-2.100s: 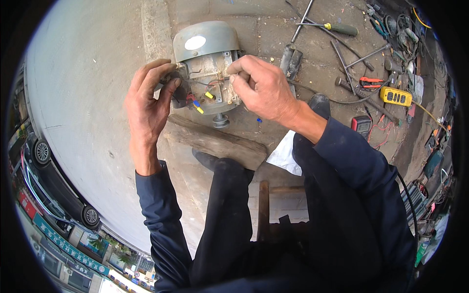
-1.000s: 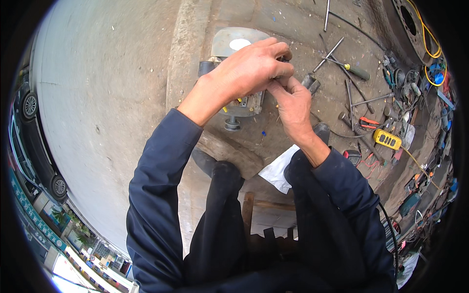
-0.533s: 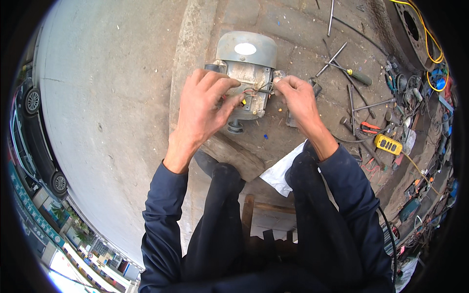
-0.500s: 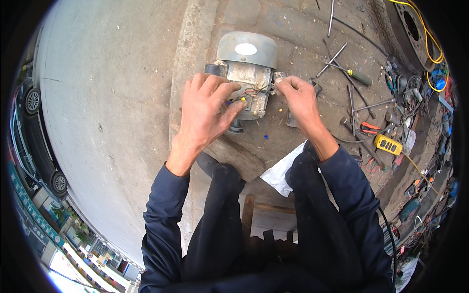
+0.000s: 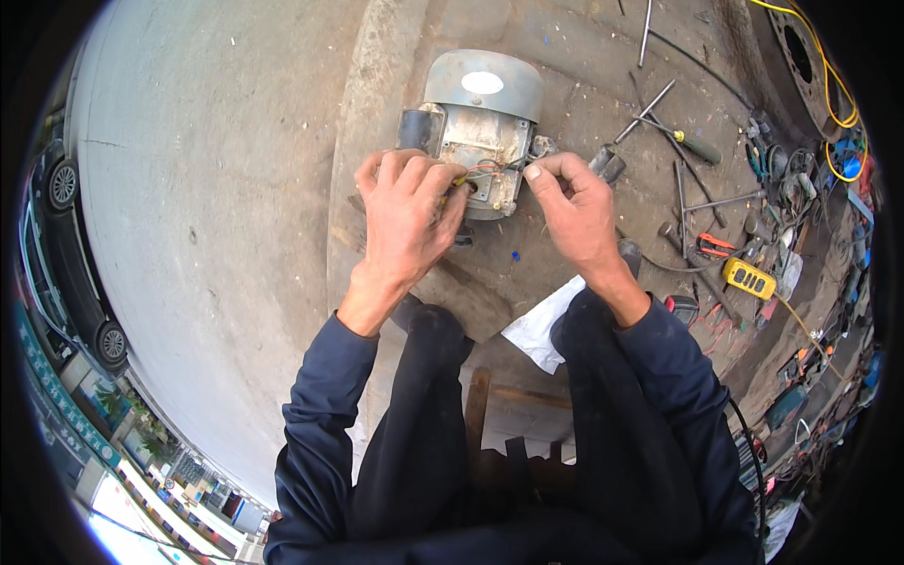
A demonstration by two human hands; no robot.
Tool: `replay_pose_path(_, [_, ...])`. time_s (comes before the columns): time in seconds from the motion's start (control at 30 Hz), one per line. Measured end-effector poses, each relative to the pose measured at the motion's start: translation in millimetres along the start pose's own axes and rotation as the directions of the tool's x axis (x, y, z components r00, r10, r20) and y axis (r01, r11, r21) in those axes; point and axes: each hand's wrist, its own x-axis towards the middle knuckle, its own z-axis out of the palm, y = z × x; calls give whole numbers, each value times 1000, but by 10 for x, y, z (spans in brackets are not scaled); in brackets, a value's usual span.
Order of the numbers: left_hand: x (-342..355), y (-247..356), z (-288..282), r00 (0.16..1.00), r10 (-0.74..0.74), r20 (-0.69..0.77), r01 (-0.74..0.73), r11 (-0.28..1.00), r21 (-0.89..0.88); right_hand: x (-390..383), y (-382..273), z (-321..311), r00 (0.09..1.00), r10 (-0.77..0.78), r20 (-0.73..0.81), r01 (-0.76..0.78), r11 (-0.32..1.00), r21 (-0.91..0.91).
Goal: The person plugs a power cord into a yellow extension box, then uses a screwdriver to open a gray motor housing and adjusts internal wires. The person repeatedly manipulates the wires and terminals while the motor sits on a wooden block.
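An electric motor (image 5: 485,141) with a rounded grey end cover (image 5: 483,80) lies on the ground ahead of me. Thin coloured wires (image 5: 486,166) cross the top of its body. My left hand (image 5: 405,207) is closed at the motor's left side, its thumb and forefinger pinching the wire ends; a bit of yellow shows at the tips. On the motor's right side my right hand (image 5: 576,215) has thumb and forefinger brought together beside a dark lead. Whatever sits between those tips is too small to make out. A black cylinder (image 5: 415,130) is fixed to the motor's left side.
To the right lie T-handled wrenches (image 5: 680,202), a screwdriver (image 5: 699,146), red-handled pliers (image 5: 714,246) and a yellow control box (image 5: 750,278). Cables and scrap crowd the far right. A wooden block (image 5: 461,297) and a white cloth (image 5: 546,325) lie by my feet.
My left fingers have closed in on the wires, and the hand sits slightly further right. My right hand has turned a little beside the motor, thumb and forefinger still together.
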Motion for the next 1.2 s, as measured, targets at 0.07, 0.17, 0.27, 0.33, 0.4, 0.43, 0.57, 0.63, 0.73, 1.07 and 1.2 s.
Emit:
replay_pose_path(0.07, [-44,-10,-1,1000,-15,-21,15,1000,-22,-30,-5,11,1000,-3,27,2,1000,10])
replay_pose_path(0.17, [-85,-20,17,998,-46,-48,43,998,-48,-50,-10,14,998,-7,56,7,1000,1])
replay_pose_path(0.27, [-101,-40,25,998,-34,-59,29,995,-91,-90,-35,33,996,-60,67,63,997,-50])
replay_pose_path(0.33, [-121,-36,30,998,-38,-44,34,995,-95,-114,-64,83,987,-138,77,145,984,-103])
replay_pose_path(0.4, [-149,-36,22,998,-50,-39,46,994,-95,-138,-97,166,974,-203,97,221,944,-244])
replay_pose_path(0.43, [-165,-36,18,998,-56,-41,52,995,-91,-149,-111,212,966,-234,111,257,914,-313])
replay_pose_path(0.57, [-203,-71,-4,997,-42,-70,37,997,-74,-125,-130,377,919,-381,103,386,812,-437])
replay_pose_path(0.63, [-217,-86,-11,997,-35,-68,30,997,-71,-111,-111,403,911,-399,102,403,811,-424])
replay_pose_path(0.73, [-229,-111,-13,997,-37,-65,32,996,-85,-135,-60,397,901,-421,107,428,815,-391])
replay_pose_path(1.07, [-218,-147,-21,997,-52,-48,45,992,-120,-302,73,286,920,-376,108,391,874,-288])
replay_pose_path(1.2, [-201,-136,-19,998,-49,-48,44,993,-111,-308,100,268,915,-389,103,402,870,-285])
